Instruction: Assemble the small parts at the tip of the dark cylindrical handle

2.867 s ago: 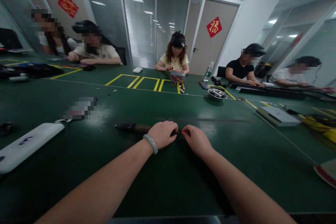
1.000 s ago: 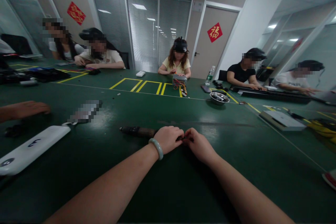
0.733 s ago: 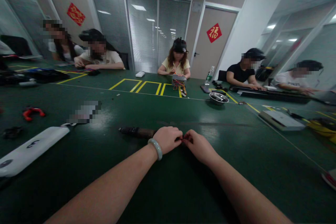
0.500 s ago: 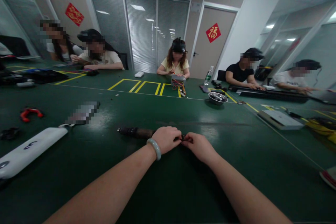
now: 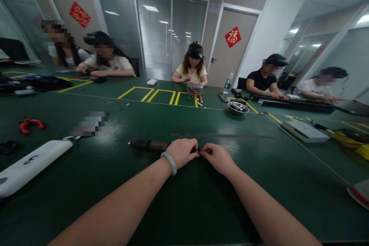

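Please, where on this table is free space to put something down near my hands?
Bare table lies between the right hand and the grey box, also between the dark tool and the white device. It is crowded around the yellow items.

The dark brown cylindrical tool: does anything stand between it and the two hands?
Nothing visible does. The left hand grips the dark brown cylindrical tool, and the right hand pinches at its end.

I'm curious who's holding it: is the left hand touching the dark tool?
Touching. Head view: the left hand is closed over one end of the dark tool, hiding it.
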The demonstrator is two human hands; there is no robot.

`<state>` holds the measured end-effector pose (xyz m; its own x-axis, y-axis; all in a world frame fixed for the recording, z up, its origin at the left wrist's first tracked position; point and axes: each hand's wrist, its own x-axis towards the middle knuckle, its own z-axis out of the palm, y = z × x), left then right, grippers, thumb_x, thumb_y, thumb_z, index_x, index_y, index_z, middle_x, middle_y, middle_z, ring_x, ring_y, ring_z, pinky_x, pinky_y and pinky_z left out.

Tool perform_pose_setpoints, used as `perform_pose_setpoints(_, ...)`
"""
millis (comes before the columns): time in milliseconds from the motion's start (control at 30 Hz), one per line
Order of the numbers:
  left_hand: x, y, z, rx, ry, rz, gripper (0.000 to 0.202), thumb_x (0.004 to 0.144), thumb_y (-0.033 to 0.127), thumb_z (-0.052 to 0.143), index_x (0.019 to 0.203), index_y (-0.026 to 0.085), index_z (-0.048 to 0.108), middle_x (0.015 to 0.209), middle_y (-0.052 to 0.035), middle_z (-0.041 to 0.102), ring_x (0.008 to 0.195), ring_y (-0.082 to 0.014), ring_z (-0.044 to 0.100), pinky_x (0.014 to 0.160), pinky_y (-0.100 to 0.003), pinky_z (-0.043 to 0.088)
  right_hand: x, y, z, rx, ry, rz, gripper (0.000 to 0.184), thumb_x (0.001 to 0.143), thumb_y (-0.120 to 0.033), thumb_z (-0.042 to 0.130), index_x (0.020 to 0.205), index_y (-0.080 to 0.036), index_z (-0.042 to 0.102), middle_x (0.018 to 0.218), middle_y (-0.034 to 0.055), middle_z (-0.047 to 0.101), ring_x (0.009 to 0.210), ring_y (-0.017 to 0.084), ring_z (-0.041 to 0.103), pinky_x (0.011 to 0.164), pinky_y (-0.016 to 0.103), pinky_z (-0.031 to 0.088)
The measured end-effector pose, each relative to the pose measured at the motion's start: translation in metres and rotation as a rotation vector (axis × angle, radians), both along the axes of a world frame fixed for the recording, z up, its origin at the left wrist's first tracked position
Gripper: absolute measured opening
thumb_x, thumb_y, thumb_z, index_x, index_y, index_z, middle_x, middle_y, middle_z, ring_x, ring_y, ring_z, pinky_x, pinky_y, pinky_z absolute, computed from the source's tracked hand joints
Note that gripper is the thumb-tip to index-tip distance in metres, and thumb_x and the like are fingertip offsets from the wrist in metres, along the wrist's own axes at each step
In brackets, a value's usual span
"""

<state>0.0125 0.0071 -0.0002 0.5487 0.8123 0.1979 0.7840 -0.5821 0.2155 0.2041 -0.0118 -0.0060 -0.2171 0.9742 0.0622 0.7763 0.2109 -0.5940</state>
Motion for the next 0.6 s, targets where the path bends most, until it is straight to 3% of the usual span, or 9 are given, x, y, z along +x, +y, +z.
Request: perform_pose_setpoints(600, -0.003, 0.004, -0.003, -0.009, -0.015, -0.077, 0.028, 0.080, 0.046, 0.066, 0.091, 0.022, 0.055, 0.086, -0.0004, 0.061, 0.086, -0.0200, 0.058, 0.072, -0.030, 0.042, -0.001, -0.003, 0.012, 0.089, -0.064, 0.125, 0.014, 0.082, -0.031, 0.058, 0.082, -0.023, 0.070, 0.077, -0.0006, 0.069, 0.070, 0.014, 0.059, 0.067, 0.025, 0.039)
